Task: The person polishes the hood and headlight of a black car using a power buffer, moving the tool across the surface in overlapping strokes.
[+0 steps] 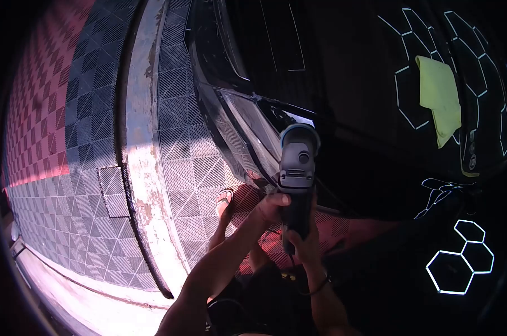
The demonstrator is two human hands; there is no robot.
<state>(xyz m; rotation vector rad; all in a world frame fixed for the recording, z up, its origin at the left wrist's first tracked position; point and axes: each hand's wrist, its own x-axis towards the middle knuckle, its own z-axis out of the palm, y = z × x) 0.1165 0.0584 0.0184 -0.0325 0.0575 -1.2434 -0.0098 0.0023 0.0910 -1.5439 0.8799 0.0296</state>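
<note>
Polisher [297, 168] in both hands [287, 224]

Two hands are showing, the left hand [271, 204] and the right hand [305, 246], both gripping one polishing machine [297, 173]. One black car [343, 101] is filling the upper right, one yellow cloth [439, 98] is lying on it, and one sandalled foot [225, 200] is standing on the grid floor [85, 145]

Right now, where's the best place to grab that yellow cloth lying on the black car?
Probably pinch the yellow cloth at its lower narrow end, which hangs down loose, coming from below. The rest lies flat on the black car, leaving little to catch. Both hands are on the polisher.
</note>
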